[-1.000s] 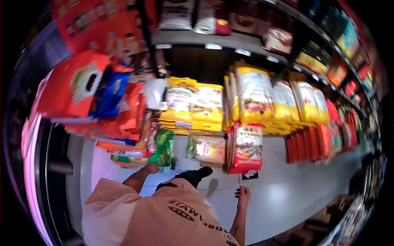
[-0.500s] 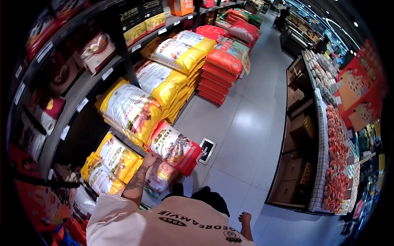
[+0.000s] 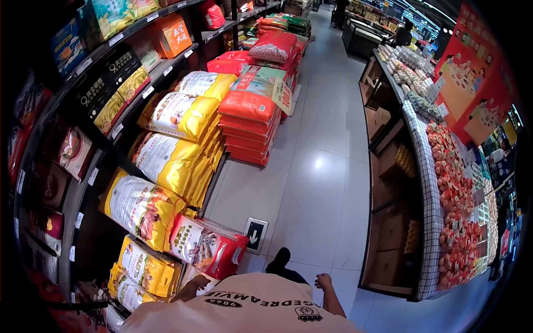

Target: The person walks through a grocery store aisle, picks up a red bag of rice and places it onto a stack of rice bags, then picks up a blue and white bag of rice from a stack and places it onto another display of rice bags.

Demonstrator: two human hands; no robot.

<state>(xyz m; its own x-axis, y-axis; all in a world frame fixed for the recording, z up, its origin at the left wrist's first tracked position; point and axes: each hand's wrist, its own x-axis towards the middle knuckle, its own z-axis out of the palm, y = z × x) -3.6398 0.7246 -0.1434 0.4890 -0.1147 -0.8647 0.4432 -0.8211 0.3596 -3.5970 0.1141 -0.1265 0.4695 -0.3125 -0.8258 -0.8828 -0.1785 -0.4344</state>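
My left hand (image 3: pixel 199 282) is low by the rice-style sacks, fingers loosely bent and holding nothing that I can see. It is closest to a pale pink-and-white bag (image 3: pixel 190 274), mostly hidden by my arm. Just beyond lies a red-and-white sack (image 3: pixel 202 247) with a plastic sheen. Yellow-and-white sacks (image 3: pixel 141 266) lie to its left, and a larger yellow sack (image 3: pixel 145 206) rests behind. My right hand (image 3: pixel 323 281) hangs over the floor at my side, its fingers slightly curled and apart, with nothing in it.
Shelving (image 3: pixel 119 130) with boxed goods runs along the left. Red sacks (image 3: pixel 250 105) are piled farther up the aisle. A floor arrow sign (image 3: pixel 255 235) lies ahead. On the right, a display stand with a checked cloth (image 3: pixel 427 222) carries many red-netted packs (image 3: pixel 452 183).
My view has swung and advanced, so the shelves and sacks sit farther left. My left hand has come away from the red-and-white sack toward my body. One foot has stepped forward.
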